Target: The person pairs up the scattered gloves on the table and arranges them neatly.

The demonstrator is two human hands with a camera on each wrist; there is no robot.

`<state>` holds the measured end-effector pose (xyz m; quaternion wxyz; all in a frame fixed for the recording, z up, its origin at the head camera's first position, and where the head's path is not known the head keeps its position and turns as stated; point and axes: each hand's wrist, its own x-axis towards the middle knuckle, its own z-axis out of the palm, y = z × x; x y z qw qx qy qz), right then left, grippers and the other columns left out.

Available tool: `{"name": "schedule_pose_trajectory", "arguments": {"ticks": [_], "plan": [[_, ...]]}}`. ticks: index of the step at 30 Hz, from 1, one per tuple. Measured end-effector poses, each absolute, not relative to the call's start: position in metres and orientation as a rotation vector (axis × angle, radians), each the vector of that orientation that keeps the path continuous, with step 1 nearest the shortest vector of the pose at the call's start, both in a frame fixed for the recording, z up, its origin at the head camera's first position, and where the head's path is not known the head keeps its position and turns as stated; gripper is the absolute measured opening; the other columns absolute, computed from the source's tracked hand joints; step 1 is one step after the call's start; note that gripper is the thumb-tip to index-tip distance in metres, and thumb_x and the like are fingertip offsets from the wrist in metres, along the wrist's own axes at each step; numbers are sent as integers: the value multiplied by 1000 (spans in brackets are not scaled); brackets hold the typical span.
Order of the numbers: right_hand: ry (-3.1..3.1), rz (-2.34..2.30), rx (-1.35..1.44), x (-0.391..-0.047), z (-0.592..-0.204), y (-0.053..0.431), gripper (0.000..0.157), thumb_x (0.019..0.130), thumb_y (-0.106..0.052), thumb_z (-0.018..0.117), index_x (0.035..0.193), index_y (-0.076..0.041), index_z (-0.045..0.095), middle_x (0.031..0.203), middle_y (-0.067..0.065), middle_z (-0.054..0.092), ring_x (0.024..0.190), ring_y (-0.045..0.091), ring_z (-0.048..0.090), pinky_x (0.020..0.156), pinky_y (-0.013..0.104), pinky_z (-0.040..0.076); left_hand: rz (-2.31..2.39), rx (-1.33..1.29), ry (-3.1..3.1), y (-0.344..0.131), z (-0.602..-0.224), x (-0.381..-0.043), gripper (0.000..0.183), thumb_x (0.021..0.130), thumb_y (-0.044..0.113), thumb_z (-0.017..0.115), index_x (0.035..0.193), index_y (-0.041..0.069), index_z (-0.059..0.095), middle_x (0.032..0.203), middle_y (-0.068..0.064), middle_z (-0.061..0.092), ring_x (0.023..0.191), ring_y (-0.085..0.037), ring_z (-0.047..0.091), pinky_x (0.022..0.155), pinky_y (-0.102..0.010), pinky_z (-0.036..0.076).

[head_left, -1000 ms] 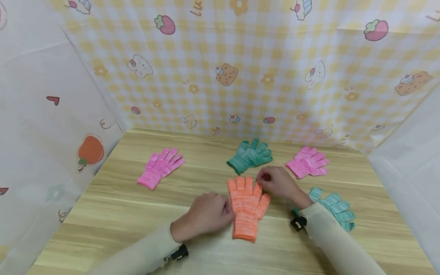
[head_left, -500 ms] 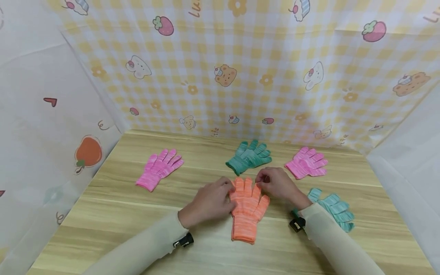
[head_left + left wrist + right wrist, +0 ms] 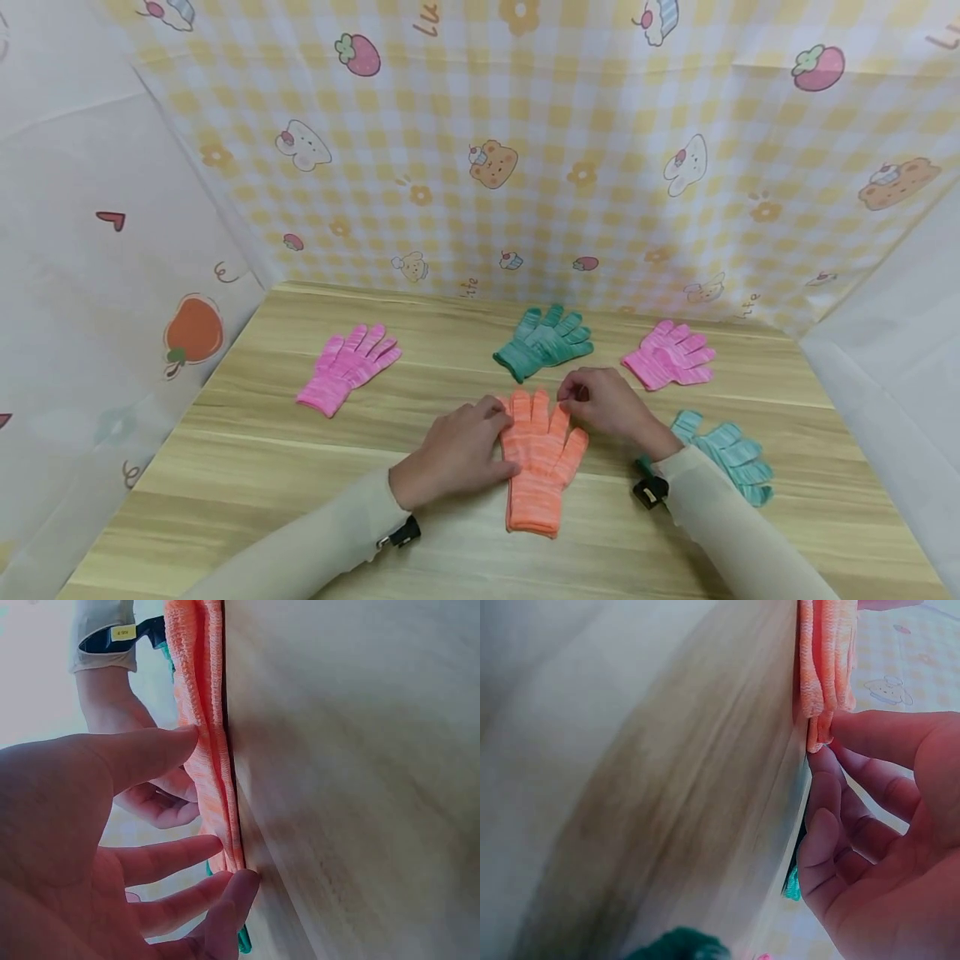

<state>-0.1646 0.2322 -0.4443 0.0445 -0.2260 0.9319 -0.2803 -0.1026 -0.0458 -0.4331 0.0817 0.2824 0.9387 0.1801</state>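
A pair of orange knit gloves lies flat and stacked near the middle of the wooden table, fingers pointing away; two cuff edges show at the near end. My left hand touches their left side, its thumb against the palm edge and its fingertips up by the outermost glove finger. In the left wrist view the fingers of that hand are mostly straight along the layered orange edge. With thumb and forefinger my right hand pinches a fingertip of the orange gloves at their upper right.
Behind the orange gloves lies a dark green glove. One pink glove is at the left, another pink glove at the back right. A light green glove sits partly under my right sleeve. A checkered cloth hangs behind the table.
My left hand has moved up and slightly right along the gloves' left edge, its fingers spreading from a curled pose. The right hand stays at the same glove fingertip.
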Motion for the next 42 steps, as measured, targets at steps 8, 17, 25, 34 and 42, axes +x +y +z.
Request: {"name": "schedule_pose_trajectory", "arguments": {"ticks": [8, 17, 25, 34, 42], "plan": [[2827, -855, -684, -161, -443, 234, 6, 98, -8, 81, 97, -13, 77, 86, -8, 68, 77, 11, 59, 72, 32, 53, 521, 848, 2817, -49, -433, -100, 62, 95, 49, 85, 139, 7, 74, 141, -9, 61, 112, -28, 67, 83, -46, 60], [2837, -868, -714, -158, -445, 234, 8, 98, -7, 81, 96, -14, 77, 86, -8, 68, 76, 9, 60, 70, 31, 53, 547, 830, 2817, -51, -430, -98, 58, 94, 48, 86, 135, 8, 75, 140, -9, 62, 110, -28, 68, 81, -46, 60], [2844, -900, -669, -156, -439, 237, 3, 100, -14, 80, 99, -14, 77, 90, -8, 70, 79, 10, 61, 70, 32, 53, 568, 839, 2818, -51, -432, -98, 60, 94, 46, 86, 137, 6, 73, 142, -11, 59, 107, -28, 68, 79, -45, 60], [2672, -941, -861, -153, -439, 254, 7, 100, -21, 81, 96, -16, 77, 84, -11, 67, 74, 7, 57, 67, 29, 51, 552, 824, 2807, -51, -431, -95, 72, 93, 51, 85, 142, 2, 71, 147, -13, 57, 110, -30, 68, 81, -48, 60], [2605, -894, -830, -140, -432, 252, 12, 96, -19, 86, 94, -15, 75, 79, -12, 62, 70, 6, 55, 66, 28, 49, 492, 821, 2790, -50, -432, -94, 80, 89, 58, 88, 145, 4, 70, 151, -11, 56, 116, -30, 65, 81, -45, 60]]}}
